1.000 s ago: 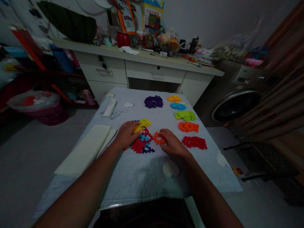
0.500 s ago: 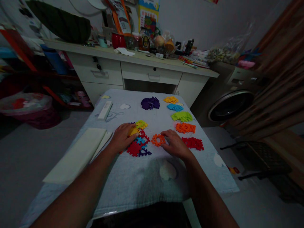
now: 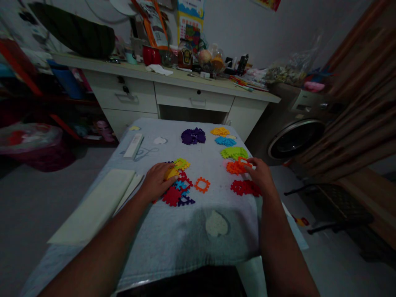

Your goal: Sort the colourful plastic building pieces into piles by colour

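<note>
My left hand (image 3: 159,179) lies on the left side of a mixed pile of notched plastic interlocking pieces, thumb apart from the fingers, touching a yellow piece (image 3: 171,173). A red piece (image 3: 172,196), a blue piece (image 3: 181,186) and a dark purple triangle (image 3: 186,201) show in that pile. Just right of it lies an orange square frame piece (image 3: 202,185), flat on the cloth. My right hand (image 3: 260,173) pinches an orange interlocking piece (image 3: 243,161) over the orange pile (image 3: 234,168). Below it is the red pile (image 3: 244,187).
Green (image 3: 234,153), blue (image 3: 225,141), yellow (image 3: 220,131) and purple (image 3: 193,136) piles lie farther back on the cloth-covered table (image 3: 229,231). At left are a long white box (image 3: 133,146) and a folded pale sheet (image 3: 95,206). A cluttered desk (image 3: 194,88) stands behind.
My right hand has moved right, from beside the mixed pile to the orange pile, with an orange piece. An orange square frame stays where it was. My left hand has kept its place.
</note>
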Demonstrator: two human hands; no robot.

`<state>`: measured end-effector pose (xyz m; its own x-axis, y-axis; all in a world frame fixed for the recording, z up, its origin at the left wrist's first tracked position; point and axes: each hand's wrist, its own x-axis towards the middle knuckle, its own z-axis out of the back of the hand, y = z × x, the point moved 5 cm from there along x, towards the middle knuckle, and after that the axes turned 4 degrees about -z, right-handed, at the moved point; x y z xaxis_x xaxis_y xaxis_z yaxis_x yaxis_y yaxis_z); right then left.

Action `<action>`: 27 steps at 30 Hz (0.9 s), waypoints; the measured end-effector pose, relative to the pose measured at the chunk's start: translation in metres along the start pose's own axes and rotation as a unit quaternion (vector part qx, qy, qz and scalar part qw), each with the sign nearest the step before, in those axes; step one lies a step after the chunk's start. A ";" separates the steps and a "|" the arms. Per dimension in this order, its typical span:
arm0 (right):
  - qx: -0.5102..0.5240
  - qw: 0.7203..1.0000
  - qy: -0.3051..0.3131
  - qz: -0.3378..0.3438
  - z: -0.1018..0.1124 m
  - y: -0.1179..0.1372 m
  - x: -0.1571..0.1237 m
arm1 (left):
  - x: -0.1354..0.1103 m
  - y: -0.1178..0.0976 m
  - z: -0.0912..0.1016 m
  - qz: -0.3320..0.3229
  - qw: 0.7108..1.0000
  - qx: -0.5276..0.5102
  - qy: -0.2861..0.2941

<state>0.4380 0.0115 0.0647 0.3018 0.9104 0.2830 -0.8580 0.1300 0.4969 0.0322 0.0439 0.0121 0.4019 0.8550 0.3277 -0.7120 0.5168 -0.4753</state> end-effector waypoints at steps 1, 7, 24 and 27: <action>-0.004 1.000 -0.011 -0.024 -0.001 -0.010 0.001 | 0.000 0.000 0.000 0.001 1.000 0.000 0.000; -0.019 0.994 -0.025 -0.100 -0.012 -0.033 -0.003 | 0.001 -0.004 0.002 -0.002 1.000 -0.004 0.006; 0.065 0.980 -0.017 0.185 -0.038 0.084 -0.036 | -0.001 -0.002 0.001 -0.003 1.000 -0.005 0.000; 0.093 0.953 0.113 0.264 -0.061 0.120 -0.060 | -0.001 -0.003 0.002 0.002 1.000 -0.006 -0.002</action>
<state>0.2916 -0.0037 0.0577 -0.2672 0.8938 0.3601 -0.7705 -0.4226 0.4772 0.0326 0.0414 0.0151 0.3971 0.8564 0.3299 -0.7060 0.5147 -0.4864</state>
